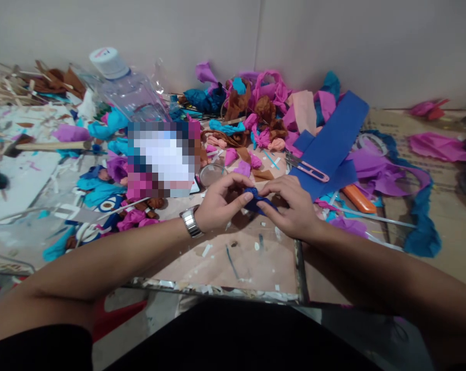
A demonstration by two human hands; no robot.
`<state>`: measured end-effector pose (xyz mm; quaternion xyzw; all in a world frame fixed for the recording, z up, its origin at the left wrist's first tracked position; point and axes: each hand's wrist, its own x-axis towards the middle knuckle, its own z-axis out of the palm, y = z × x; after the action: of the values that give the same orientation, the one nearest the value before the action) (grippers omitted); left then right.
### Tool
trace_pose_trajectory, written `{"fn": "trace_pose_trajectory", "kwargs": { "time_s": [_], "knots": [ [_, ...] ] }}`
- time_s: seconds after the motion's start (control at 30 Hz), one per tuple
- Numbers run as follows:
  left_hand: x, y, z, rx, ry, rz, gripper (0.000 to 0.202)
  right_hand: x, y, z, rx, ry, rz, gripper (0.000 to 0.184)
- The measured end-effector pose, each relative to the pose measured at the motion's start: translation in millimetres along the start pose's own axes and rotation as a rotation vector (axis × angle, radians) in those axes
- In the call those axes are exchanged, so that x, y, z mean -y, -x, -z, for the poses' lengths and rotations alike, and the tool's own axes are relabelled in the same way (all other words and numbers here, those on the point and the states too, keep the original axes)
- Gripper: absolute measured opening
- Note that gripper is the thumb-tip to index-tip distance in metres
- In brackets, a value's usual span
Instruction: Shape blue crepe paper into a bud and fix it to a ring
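Both of my hands meet over the middle of a glass-topped board (233,263). My left hand (221,202), with a metal watch on its wrist, pinches a small rolled piece of dark blue crepe paper (255,199). My right hand (292,206) grips the same blue piece from the right side, fingers curled round it. Just beyond the hands lie a strip of dark blue crepe paper (333,139) and small pink-handled snips (308,168).
A heap of pink, purple, brown and teal crepe scraps (256,113) fills the back. A clear plastic bottle (128,90) with a white cap stands at back left, wooden sticks (12,85) at far left. An orange cutter (358,199) lies to the right, a small round dish (211,174) behind my left hand.
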<state>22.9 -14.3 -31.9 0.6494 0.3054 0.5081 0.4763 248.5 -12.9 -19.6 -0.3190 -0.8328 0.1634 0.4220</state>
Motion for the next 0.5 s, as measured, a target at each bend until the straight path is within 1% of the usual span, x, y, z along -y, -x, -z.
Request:
{"fn": "trace_pose_trajectory", "kwargs": {
  "time_s": [0.17,0.3,0.4,0.5],
  "knots": [
    [0.4,1.1,0.2,0.006,-0.009,0.01,0.027,-0.5,-0.3,-0.2,-0.016,0.001,-0.009,0.01],
    [-0.6,1.4,1.2,0.026,-0.043,0.014,0.027,0.1,-0.6,0.8,0.002,0.003,-0.01,0.005],
    [-1.2,1.2,1.4,0.033,-0.051,0.003,0.025,1.1,-0.9,0.9,-0.001,-0.002,-0.003,0.006],
    [-1.8,0.8,0.5,0.035,-0.01,0.009,0.024,1.6,-1.2,0.5,-0.016,-0.006,-0.017,0.008]
  ]
}}
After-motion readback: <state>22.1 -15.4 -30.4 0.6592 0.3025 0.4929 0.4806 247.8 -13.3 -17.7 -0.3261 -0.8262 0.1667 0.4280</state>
